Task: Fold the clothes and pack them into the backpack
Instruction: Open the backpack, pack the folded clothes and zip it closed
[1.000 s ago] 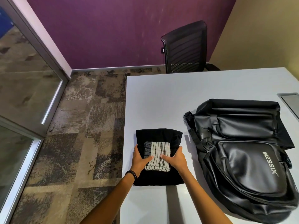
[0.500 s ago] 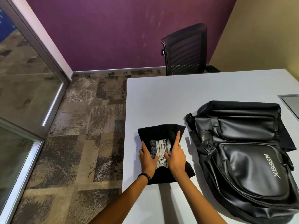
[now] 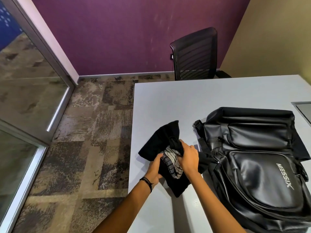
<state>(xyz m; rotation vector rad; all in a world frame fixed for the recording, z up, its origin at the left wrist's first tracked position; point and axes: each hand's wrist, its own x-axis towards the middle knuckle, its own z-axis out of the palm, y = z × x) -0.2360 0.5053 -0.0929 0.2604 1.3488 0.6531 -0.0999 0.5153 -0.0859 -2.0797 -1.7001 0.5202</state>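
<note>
A bundle of folded clothes is lifted and tilted just above the white table (image 3: 176,101): a black garment (image 3: 159,140) wrapped around a black-and-white striped cloth (image 3: 171,163). My left hand (image 3: 154,169) grips the bundle's near left edge. My right hand (image 3: 188,157) clamps it from the right, over the striped cloth. A black leather backpack (image 3: 255,158) lies flat to the right, front face up, touching the bundle's right end. Its opening is not visible.
A black mesh office chair (image 3: 195,54) stands beyond the table's far edge. A grey inset panel (image 3: 303,110) sits in the table at far right. Patterned carpet and a glass door lie to the left, past the table's left edge.
The stack lay flat a second ago with both hands pressing on it. Both hands have since gathered it up, lifted it and turned it toward the backpack.
</note>
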